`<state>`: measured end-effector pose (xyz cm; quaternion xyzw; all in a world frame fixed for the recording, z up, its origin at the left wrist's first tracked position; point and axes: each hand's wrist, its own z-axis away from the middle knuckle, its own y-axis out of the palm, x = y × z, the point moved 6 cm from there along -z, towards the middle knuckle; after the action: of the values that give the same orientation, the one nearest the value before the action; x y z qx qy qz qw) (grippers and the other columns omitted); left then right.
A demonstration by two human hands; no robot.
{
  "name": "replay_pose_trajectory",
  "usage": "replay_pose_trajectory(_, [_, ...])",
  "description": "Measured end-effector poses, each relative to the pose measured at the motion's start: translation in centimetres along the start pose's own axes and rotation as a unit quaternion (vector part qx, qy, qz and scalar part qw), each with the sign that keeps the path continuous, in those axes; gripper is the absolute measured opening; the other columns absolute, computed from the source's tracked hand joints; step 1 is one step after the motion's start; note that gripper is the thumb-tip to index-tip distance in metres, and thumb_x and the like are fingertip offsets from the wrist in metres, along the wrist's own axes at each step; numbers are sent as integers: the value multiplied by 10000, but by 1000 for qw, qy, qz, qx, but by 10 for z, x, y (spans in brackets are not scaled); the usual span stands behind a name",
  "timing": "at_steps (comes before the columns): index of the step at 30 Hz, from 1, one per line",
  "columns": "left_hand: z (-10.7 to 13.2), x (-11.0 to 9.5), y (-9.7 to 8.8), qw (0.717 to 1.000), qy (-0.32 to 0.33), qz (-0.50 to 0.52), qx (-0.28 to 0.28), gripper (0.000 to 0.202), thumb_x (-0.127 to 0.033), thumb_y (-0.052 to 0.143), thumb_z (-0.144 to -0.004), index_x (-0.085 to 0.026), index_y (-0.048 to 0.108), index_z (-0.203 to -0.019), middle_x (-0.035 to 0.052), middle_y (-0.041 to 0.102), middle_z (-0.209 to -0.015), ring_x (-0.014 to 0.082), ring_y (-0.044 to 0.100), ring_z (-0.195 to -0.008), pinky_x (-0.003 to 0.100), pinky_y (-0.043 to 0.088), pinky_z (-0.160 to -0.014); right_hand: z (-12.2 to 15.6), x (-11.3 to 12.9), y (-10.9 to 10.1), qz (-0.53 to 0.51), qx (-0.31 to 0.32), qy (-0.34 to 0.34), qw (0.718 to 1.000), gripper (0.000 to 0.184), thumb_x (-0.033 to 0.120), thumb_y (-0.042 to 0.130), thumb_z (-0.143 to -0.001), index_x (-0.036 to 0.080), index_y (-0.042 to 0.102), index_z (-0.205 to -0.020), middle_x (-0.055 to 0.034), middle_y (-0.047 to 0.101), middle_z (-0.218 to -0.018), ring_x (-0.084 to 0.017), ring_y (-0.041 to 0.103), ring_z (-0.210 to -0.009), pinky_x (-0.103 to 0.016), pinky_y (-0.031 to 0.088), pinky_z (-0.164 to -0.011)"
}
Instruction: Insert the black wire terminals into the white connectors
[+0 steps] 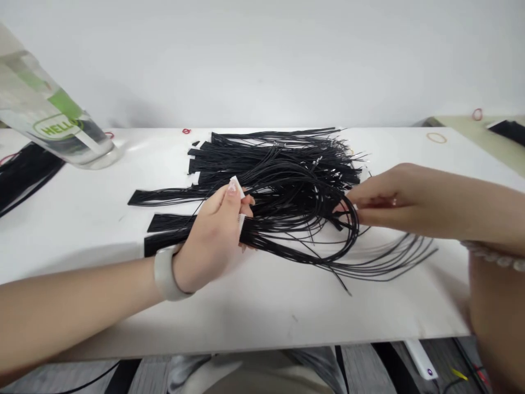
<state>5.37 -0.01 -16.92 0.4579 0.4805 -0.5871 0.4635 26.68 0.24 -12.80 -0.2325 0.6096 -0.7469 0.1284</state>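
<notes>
A big loose pile of thin black wires [283,164] lies across the middle of the white table [262,312]. My left hand [213,235], with a pale band on its wrist, is closed on a bundle of black wires [270,241] near its white connector end. My right hand [377,200] pinches the far ends of some of these wires, which bend in a loop between the two hands. More wires trail toward the right under my right forearm.
A clear plastic bottle [49,117] with a green label stands at the far left. Flat black wire bundles [164,221] lie left of my left hand. Small rubber bands [436,137] lie at the back. Another black bundle [20,175] sits at the left edge.
</notes>
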Motion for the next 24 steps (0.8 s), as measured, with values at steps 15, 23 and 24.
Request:
replay_pose_trajectory(15, [-2,11,-1,999,-44,20,-9,366,-462,285,-867,-193,441,-674,4,486,-618,93,431,-472,229,394,-439,7,11,17,7,66,-28,997,270,289,476,-794,184,422,-551,53,332,-444,-48,252,-415,-192,214,-354])
replay_pose_trajectory(23, [-2,11,1,995,-67,73,-1,321,-427,328,-866,-193,436,-673,-5,468,-613,78,407,-444,225,393,-424,0,12,11,-21,23,-26,999,286,264,518,-772,174,423,-517,48,347,-465,-47,279,-429,-174,251,-353])
replay_pose_trajectory(24, [-2,11,2,994,-70,79,6,326,-428,317,-868,-195,432,-671,-8,463,-610,77,404,-432,225,386,-408,3,9,0,-36,-42,-18,998,292,288,551,-758,175,446,-510,46,347,-460,-45,284,-421,-177,246,-346])
